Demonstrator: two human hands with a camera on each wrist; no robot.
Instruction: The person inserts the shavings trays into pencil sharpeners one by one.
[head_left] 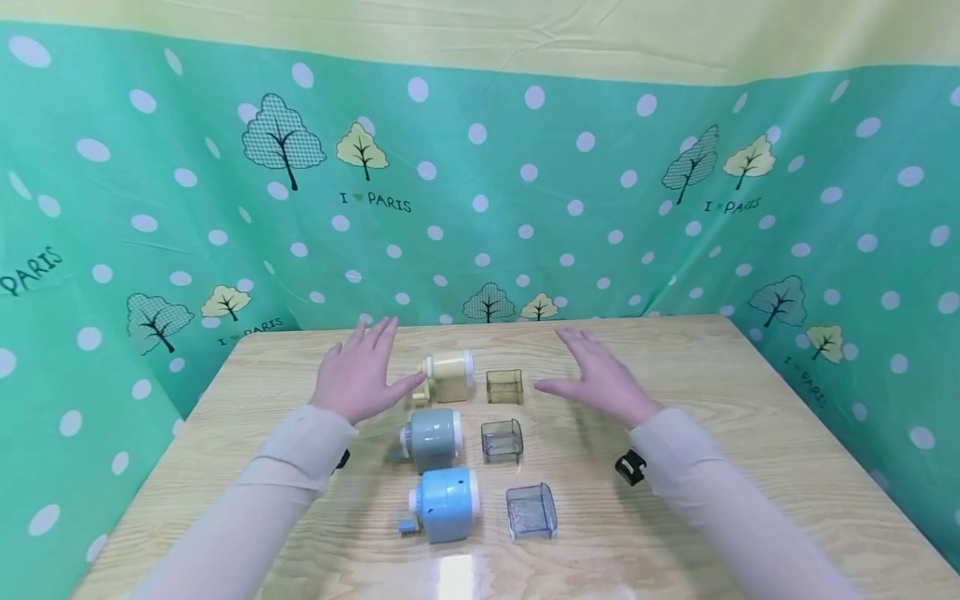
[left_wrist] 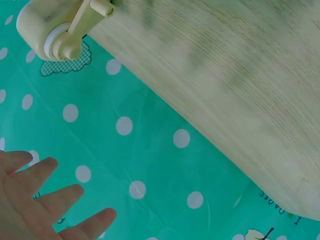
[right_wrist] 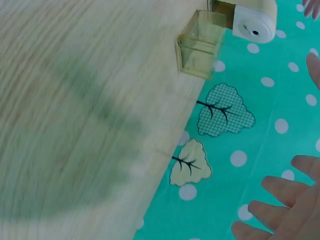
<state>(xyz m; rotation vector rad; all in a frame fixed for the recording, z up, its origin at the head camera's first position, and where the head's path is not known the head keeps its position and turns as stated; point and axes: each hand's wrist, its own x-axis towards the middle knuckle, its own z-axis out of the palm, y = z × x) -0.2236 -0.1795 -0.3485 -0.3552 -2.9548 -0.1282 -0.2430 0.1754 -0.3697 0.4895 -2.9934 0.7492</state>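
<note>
My left hand (head_left: 365, 371) hovers with spread fingers just left of a cream crank pencil sharpener (head_left: 450, 377), holding nothing. To the right of a clear yellowish shavings drawer (head_left: 505, 387), my right hand (head_left: 600, 379) is also spread and holds nothing. Nearer stand a grey-blue pencil sharpener (head_left: 435, 437) and a bright blue one (head_left: 447, 505). Beside them lie a smoky clear drawer (head_left: 502, 441) and a bluish clear drawer (head_left: 532, 510). In the left wrist view, the cream sharpener's crank (left_wrist: 80, 30) shows; in the right wrist view, the yellowish drawer (right_wrist: 201, 45) is apart from its sharpener.
Everything stands on a wood-grain table (head_left: 750, 467). A green dotted curtain (head_left: 480, 183) hangs behind it and along both sides. A small black wrist-camera piece (head_left: 631, 467) shows under the right sleeve.
</note>
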